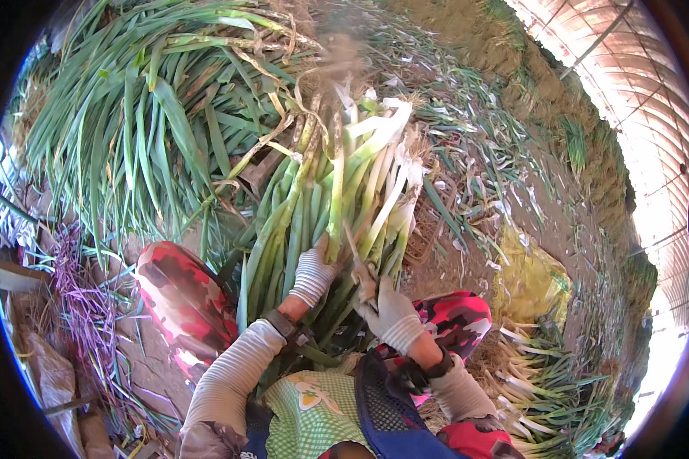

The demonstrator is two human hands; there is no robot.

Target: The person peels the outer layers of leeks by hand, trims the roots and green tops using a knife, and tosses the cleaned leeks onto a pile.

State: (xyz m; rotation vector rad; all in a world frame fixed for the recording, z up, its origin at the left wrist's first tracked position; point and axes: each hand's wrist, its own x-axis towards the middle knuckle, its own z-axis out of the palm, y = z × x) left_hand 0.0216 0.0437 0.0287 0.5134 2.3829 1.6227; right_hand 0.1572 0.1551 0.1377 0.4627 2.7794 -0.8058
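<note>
Onions (335, 195) under left hand (314, 275), slim tool (352, 243) in right hand (390, 310)

Nearest, a green checked apron (298, 409) covers the lap, with blue mesh cloth (394, 417) over its right part. Pale ribbed sleeves (237, 371) run up both forearms; a dark watch (279, 323) circles the left wrist and a dark band (440, 363) the right. The left knee (180, 287) and right knee (467, 312), both in red camouflage cloth, stand wide apart.

Between them lie the onions, green leaves toward the lap, white ends and roots pointing away. Both hands wear pale gloves. The left rests against the stalks, fingers bent; how far it closes on them I cannot tell. The right is clamped on the tool, whose thin end points up among the stalks, just beside the left; its exact kind is unclear.

To the lower right, more onions with white ends lie in a row (540, 390), below a yellow sack (532, 279). Purple stalks (88, 294) are strewn at the left.

Just beyond the right knee, a brown crate (425, 229) shows beside the white ends. A big leafy heap (145, 138) fills the upper left. Scraps (475, 164) litter the soil ahead; something at the top is too blurred to tell. Farthest, a pale ribbed roof (639, 115) arches along the right.
</note>
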